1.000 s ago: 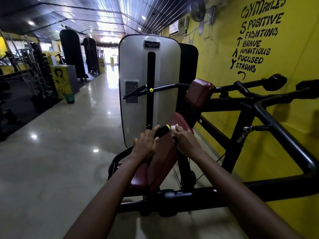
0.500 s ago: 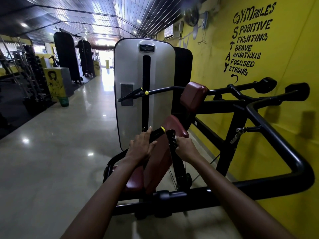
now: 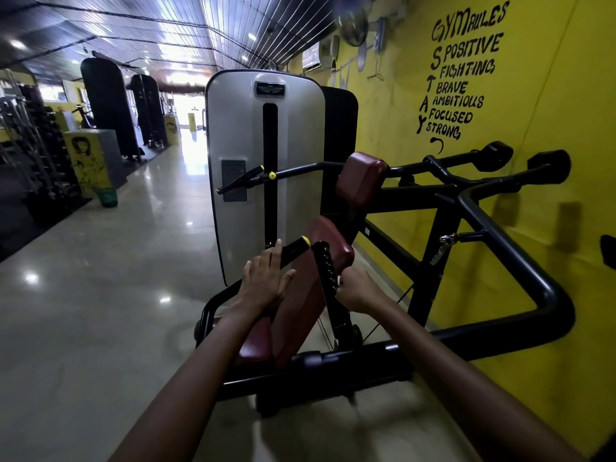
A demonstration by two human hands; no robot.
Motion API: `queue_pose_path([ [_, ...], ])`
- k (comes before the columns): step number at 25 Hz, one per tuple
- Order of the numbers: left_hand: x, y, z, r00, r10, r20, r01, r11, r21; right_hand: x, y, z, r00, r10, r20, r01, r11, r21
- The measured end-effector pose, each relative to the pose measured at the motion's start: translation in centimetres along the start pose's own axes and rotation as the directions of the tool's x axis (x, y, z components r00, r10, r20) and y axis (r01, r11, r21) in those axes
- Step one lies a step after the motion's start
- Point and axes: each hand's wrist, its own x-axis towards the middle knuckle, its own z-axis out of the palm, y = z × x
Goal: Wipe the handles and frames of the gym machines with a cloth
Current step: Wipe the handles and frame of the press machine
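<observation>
A black gym machine with maroon pads (image 3: 361,180) stands against the yellow wall. My left hand (image 3: 263,278) lies with straight fingers on the lower black handle with a yellow tip (image 3: 295,250). My right hand (image 3: 355,288) is curled round the ribbed black grip (image 3: 325,265) below its top. Only a thin white sliver of the cloth (image 3: 339,280) shows at its fingers. The upper handle with a yellow knob (image 3: 246,178) crosses the grey weight-stack cover (image 3: 233,128). The black frame tube (image 3: 520,271) loops round on the right.
The yellow wall with painted gym rules (image 3: 463,71) is close on the right. A polished floor aisle (image 3: 100,295) runs on the left. Dumbbell racks (image 3: 36,155), a green bin (image 3: 107,197) and tall black machines (image 3: 106,108) stand at the far left.
My right hand has slid down the ribbed grip from its top, and the cloth is now mostly hidden. My left hand has drawn back down the yellow-tipped handle, its fingers flattened.
</observation>
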Motion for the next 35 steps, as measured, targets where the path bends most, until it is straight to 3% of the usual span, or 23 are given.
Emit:
queue_pose_path([
  [3, -0.3, -0.1, 0.2, 1.0, 0.011, -0.007, -0.011, 1.0, 0.006, -0.7, 0.1, -0.5, 0.993, 0.038, 0.111, -0.04, 0.999, 0.017],
  [10, -0.6, -0.3, 0.2, 0.999, 0.016, 0.027, -0.017, 0.999, 0.038, -0.1, 0.2, -1.0, 0.978, 0.111, 0.179, -0.112, 0.994, -0.004],
  [16, -0.9, -0.1, 0.7, 0.999, 0.0, 0.046, -0.001, 1.0, 0.021, 1.0, -0.4, -0.7, 0.993, 0.115, 0.033, -0.118, 0.983, 0.141],
  [24, -0.9, -0.5, 0.8, 0.997, 0.018, 0.079, -0.017, 1.0, -0.005, 4.2, -2.0, -0.3, 0.973, 0.101, -0.209, -0.089, 0.994, 0.069],
  [26, -1.0, -0.5, 0.8, 0.997, 0.029, 0.065, -0.028, 1.0, -0.011, 4.9, -2.4, 0.2, 0.963, 0.02, -0.269, -0.012, 0.999, 0.031],
  [29, -0.9, -0.7, 0.9, 0.997, 0.034, 0.068, -0.034, 0.999, -0.002, 4.8, -2.6, 1.1, 0.92, -0.217, -0.325, 0.193, 0.976, -0.105],
  [31, -1.0, -0.9, 1.0, 0.997, 0.04, 0.066, -0.041, 0.999, 0.008, 4.5, -2.0, 1.5, 0.893, -0.387, -0.228, 0.318, 0.904, -0.287],
  [33, -1.0, -1.0, 1.0, 0.997, 0.049, 0.061, -0.05, 0.999, 0.005, 5.0, -1.2, 1.4, 0.835, -0.542, -0.096, 0.437, 0.759, -0.483],
  [35, -1.0, -1.0, 1.0, 0.996, 0.048, 0.072, -0.048, 0.999, -0.001, 5.6, -0.4, 1.1, 0.801, -0.597, 0.047, 0.522, 0.658, -0.542],
])
